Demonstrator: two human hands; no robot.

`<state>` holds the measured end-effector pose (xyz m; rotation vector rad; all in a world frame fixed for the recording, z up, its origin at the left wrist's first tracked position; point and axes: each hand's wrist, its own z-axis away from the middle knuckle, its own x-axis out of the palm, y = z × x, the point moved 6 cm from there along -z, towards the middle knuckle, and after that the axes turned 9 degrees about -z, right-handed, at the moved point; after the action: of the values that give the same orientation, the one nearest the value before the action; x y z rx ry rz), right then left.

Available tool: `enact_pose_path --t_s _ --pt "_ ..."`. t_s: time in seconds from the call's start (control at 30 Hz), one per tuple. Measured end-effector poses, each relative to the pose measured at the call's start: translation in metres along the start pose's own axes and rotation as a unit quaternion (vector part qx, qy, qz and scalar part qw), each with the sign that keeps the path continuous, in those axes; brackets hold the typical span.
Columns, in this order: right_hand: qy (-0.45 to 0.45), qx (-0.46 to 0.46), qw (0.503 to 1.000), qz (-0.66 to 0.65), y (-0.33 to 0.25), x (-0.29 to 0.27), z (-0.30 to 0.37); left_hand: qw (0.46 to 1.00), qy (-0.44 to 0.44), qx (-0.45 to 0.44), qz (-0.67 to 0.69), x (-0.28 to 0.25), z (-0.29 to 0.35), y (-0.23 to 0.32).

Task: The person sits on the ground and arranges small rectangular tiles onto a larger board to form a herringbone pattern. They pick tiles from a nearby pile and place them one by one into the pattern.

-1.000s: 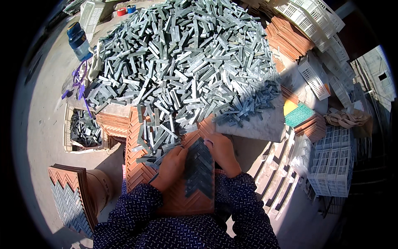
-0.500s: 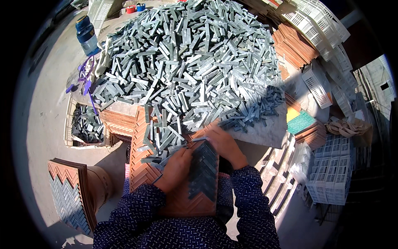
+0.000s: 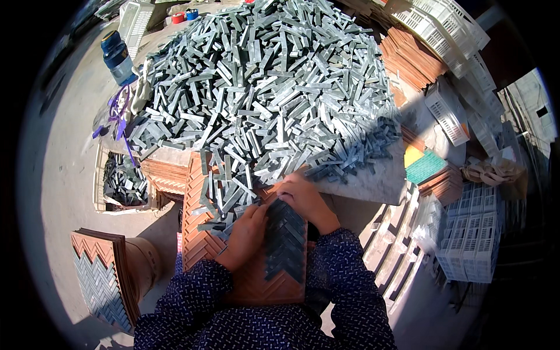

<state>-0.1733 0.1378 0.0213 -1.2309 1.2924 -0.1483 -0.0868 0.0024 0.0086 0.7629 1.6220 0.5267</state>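
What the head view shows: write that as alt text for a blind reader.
A person's left hand and right hand are over an orange grooved panel partly filled with dark strips in a herringbone pattern. Beyond spreads a heap of loose grey strips, with a blue bottle at upper left and white crates at right.

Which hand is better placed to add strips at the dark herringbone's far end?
Likely the right hand: it is at the far end of the dark strips; the left hand is beside their left edge.
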Motion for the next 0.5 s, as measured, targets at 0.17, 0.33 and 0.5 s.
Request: enact_pose_path --t_s 0.17,0.33,0.5 --pt "0.057 0.037 0.997 0.028 0.002 0.006 0.008 1.0 0.007 0.013 -0.005 0.003 0.001 -0.001" --pt "0.122 0.057 0.991 0.027 -0.004 -0.008 0.002 1.0 0.013 0.013 -0.009 0.004 0.002 -0.003" --pt "0.168 0.088 0.979 0.067 -0.003 -0.005 -0.016 1.0 0.011 0.015 -0.011 0.005 0.002 -0.005"
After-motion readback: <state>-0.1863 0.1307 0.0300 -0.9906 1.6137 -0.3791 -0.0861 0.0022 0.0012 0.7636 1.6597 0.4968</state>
